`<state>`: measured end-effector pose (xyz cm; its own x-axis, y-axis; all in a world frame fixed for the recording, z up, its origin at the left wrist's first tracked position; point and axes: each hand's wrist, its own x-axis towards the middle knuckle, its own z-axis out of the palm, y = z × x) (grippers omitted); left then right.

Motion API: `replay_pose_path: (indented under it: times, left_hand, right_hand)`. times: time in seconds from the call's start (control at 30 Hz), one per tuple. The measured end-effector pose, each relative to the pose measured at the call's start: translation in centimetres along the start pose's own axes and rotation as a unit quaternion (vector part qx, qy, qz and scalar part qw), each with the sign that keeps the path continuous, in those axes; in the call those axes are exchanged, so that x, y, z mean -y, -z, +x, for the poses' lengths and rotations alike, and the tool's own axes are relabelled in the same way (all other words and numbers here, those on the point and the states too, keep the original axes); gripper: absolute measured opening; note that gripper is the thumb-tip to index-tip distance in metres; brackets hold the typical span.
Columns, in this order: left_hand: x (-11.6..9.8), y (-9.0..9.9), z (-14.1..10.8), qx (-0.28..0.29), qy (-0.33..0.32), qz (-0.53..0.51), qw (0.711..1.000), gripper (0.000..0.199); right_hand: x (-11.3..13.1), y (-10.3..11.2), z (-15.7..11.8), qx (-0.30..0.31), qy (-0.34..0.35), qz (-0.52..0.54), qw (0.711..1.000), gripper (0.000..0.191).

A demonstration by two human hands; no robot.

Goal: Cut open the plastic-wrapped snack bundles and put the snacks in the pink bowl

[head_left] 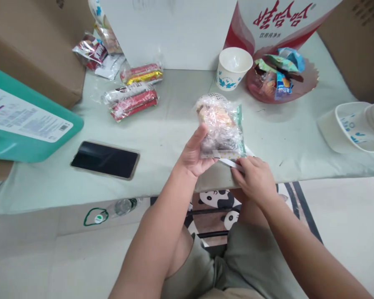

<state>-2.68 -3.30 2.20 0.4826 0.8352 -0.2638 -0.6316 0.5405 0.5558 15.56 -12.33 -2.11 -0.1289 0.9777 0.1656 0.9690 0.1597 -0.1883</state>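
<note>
Bundle of clear-wrapped packets [220, 124] is in the left hand [195, 155], above the cloth-covered worktop [174, 166] near its front edge; whether its underside touches the cloth, I cannot tell. The left grip is closed round its lower left side, thumb up along the film, other fingers mostly hidden beneath. The right hand [257, 178] is just beside its lower right corner, thumb and fingers pressed together on a thin white strip [230, 164]; what that strip belongs to is unclear.

The load looks light. Its outer film is loose, crinkly and probably a bit slippery, so it could slide or rustle under a shallow pinch. The paler contents look soft enough to crush. I would take it broadly from both sides with 2 hands, palm below, using light pressure; tugging a single corner might stretch the film or shift what is inside.

Beyond it stand a white paper cup [232, 68], open end up, and a pink bowl [305, 85] of small packets. 1 dark phone [106, 160] lies flat on the left, well apart.
</note>
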Motion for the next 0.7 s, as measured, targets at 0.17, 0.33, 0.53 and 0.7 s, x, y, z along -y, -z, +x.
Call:
replay_pose_path:
  times: [0.17,0.33,0.53,0.7]
  left_hand:
    - [0.2,-0.1,-0.1,0.027,-0.024,0.012,0.999,0.051]
    - [0.7,1.0,0.7,0.025,-0.065,0.098,0.993,0.067]
    - [2.5,2.5,1.8,0.035,-0.146,0.336,0.93,0.105]
    - [3.0,2.2,2.3,0.041,-0.217,0.451,0.865,0.052]
  right_hand:
    - [0.3,0.9,0.3,0.032,-0.086,0.09,0.992,0.022]
    - [-1.1,2.0,-0.8,0.081,-0.286,0.438,0.848,0.01]
    - [-1.3,3.7,-0.1,-0.066,-0.26,0.597,0.756,0.02]
    - [0.3,4.6,1.9,0.011,-0.21,0.626,0.751,0.032]
